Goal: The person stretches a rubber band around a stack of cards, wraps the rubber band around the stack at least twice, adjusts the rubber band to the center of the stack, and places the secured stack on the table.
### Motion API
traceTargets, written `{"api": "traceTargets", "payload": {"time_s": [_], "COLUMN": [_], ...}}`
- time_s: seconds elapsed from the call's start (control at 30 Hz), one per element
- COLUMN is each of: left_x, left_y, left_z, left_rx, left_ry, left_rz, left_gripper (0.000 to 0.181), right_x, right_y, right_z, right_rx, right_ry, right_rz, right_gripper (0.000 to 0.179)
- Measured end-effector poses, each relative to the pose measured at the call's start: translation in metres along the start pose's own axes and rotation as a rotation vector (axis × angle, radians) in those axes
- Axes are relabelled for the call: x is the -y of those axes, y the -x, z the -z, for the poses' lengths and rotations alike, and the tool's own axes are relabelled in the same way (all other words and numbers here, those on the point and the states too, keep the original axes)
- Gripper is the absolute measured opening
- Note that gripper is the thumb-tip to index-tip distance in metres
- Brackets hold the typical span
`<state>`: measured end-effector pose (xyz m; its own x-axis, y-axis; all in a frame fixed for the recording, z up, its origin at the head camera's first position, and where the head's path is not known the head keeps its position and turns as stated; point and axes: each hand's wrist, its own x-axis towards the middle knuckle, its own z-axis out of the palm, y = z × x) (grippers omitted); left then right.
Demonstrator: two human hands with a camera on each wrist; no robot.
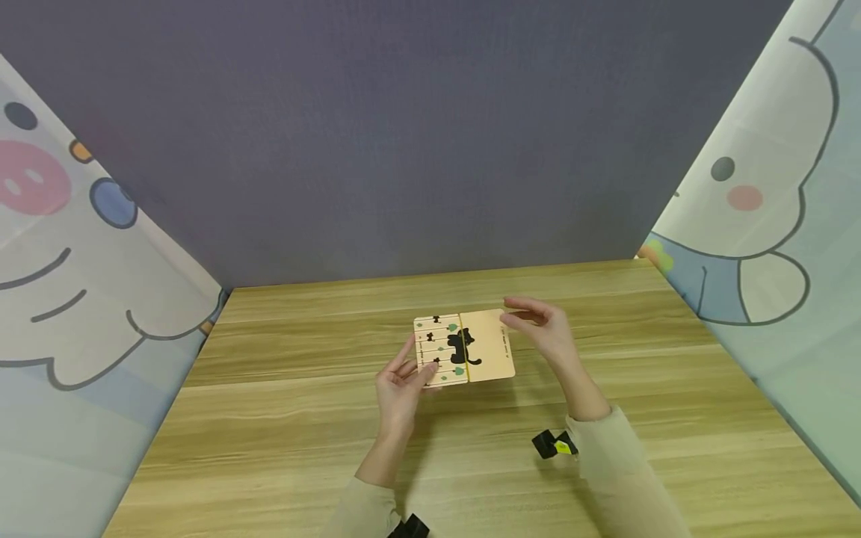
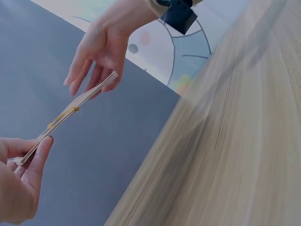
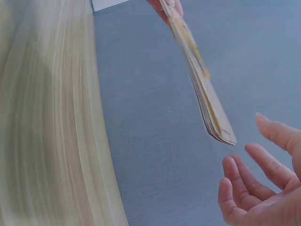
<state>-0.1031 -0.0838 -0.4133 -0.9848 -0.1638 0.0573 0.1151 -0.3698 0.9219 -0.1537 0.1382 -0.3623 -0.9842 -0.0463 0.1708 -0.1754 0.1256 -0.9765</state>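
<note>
A thin cream notebook (image 1: 491, 344) with a black cat, stripes and small green leaves on its cover is held up above the table. A yellow elastic band (image 1: 464, 351) runs round its middle. My left hand (image 1: 399, 388) grips its left end between thumb and fingers, as the left wrist view also shows. By the opposite end, my right hand (image 1: 548, 332) has its fingers spread and loosely bent. In the right wrist view a gap separates the right hand (image 3: 263, 183) from the notebook's layered edge (image 3: 218, 132).
Beneath the hands lies a wood-grain table (image 1: 282, 418). A dark grey panel (image 1: 430, 149) rises behind it, with cartoon-printed curtains (image 1: 747, 246) at both sides. Black wrist devices (image 1: 546, 444) sit on both arms.
</note>
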Motion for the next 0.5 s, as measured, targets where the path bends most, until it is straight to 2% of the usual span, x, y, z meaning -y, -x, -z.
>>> {"api": "traceTargets", "payload": {"time_s": [0.3,0.33,0.37,0.43,0.5], "left_x": [-0.004,-0.004,-0.004,-0.003,-0.003], "left_y": [-0.003,-0.004,-0.004,-0.006,-0.007], "left_z": [0.001,0.001,0.001,0.001,0.001], "left_rx": [-0.031,-0.03,-0.028,-0.024,-0.017], "left_ry": [-0.003,0.0,-0.001,0.0,0.001], "left_rz": [0.022,0.024,0.024,0.023,0.019], "left_gripper": [0.06,0.06,0.06,0.06,0.06], "right_x": [-0.016,-0.02,-0.04,-0.053,-0.056], "right_y": [0.016,0.017,0.012,0.012,0.013], "right_z": [-0.003,-0.004,-0.002,-0.002,-0.003], "right_rx": [-0.054,-0.05,-0.024,0.007,0.021], "right_ry": [-0.06,-0.08,-0.129,-0.202,-0.241], "right_rz": [-0.002,0.005,0.024,0.056,0.055], "right_gripper": [0.046,0.047,0.046,0.046,0.046]}}
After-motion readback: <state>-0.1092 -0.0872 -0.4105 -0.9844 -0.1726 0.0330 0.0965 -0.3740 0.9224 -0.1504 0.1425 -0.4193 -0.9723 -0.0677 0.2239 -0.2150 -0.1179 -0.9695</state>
